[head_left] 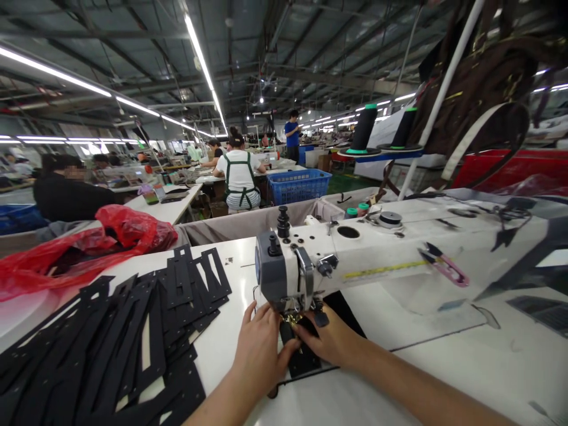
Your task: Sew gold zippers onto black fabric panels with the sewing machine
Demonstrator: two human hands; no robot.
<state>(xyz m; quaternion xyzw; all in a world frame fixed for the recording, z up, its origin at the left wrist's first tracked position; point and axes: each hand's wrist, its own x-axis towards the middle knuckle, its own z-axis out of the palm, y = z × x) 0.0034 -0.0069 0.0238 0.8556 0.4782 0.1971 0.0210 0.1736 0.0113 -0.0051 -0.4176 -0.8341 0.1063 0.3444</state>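
Two hands, one black piece: fingertips sit close to the stitching point.
The left hand (261, 346) lies with its fingers spread and its thumb on the black piece (306, 362), which lies on the tabletop (217, 346) under the head of the sewing machine (377, 248). The right hand (332, 337) reaches in from the other side; its fingertips are partly hidden, so I cannot tell whether they pinch. A finger could get caught if either hand slips inward, and uneven pressure might skew the piece. Left of them, the loosely overlapping pile of black pieces (146, 331) could slide if an elbow brushes it. Farther back, the crumpled red bag (137, 234) might sag onto that pile.
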